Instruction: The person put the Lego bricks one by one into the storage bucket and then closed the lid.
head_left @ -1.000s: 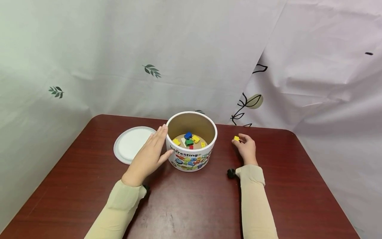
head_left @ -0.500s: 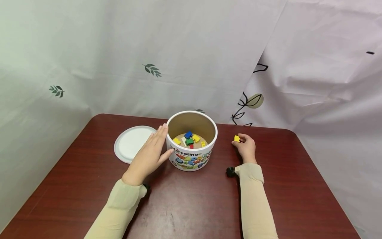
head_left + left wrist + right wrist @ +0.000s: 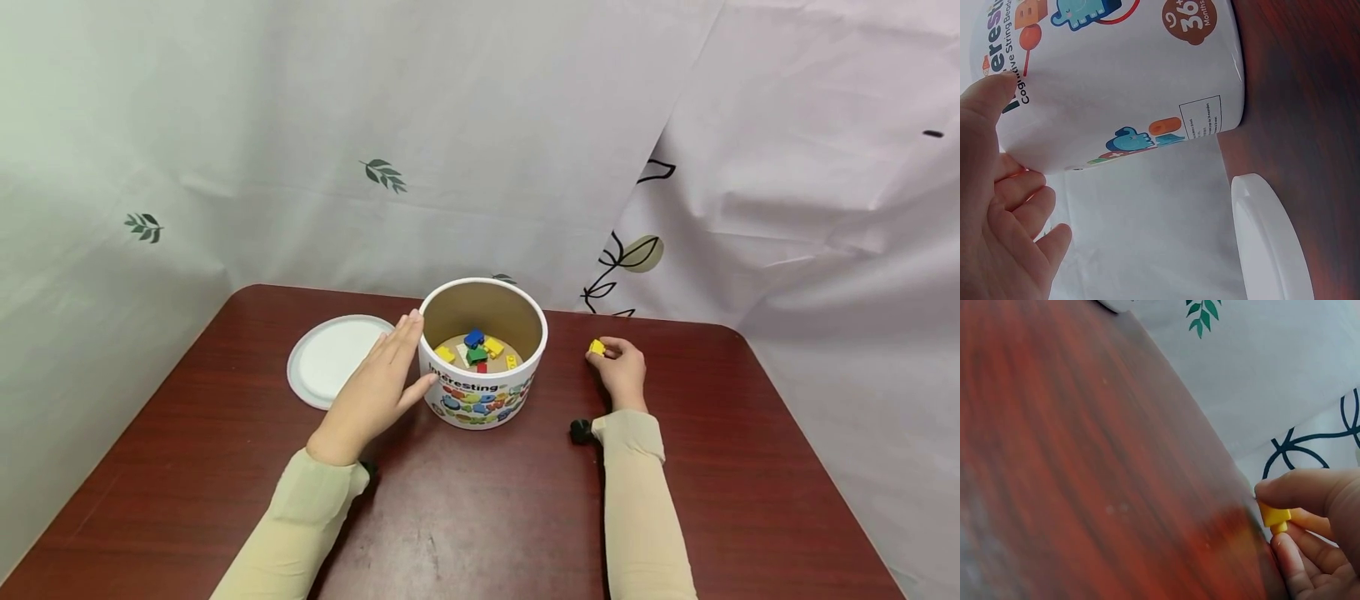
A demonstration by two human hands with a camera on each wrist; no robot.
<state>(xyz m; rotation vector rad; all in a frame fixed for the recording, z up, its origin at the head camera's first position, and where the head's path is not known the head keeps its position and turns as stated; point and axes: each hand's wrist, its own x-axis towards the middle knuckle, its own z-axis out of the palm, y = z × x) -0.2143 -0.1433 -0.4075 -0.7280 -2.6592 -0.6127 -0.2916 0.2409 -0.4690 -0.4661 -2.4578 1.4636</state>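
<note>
My right hand (image 3: 621,372) pinches a small yellow toy brick (image 3: 596,347) between thumb and fingertips, to the right of the round tub. In the right wrist view the yellow brick (image 3: 1274,516) shows a stud on its underside. My left hand (image 3: 375,392) touches the left side of the white tub (image 3: 480,404), its fingers straight along the wall and the thumb near the printed lettering. Inside the tub lie a blue brick (image 3: 474,338), a green brick (image 3: 477,356), a red piece (image 3: 482,367) and several yellow bricks (image 3: 492,347).
A white round lid (image 3: 330,362) lies flat on the dark red table (image 3: 480,517), left of the tub and partly behind my left hand. A pale curtain (image 3: 480,150) with leaf prints hangs behind the table's far edge.
The yellow brick turns slightly in my right fingertips, and that hand shifts a little. My left hand stays against the tub.
</note>
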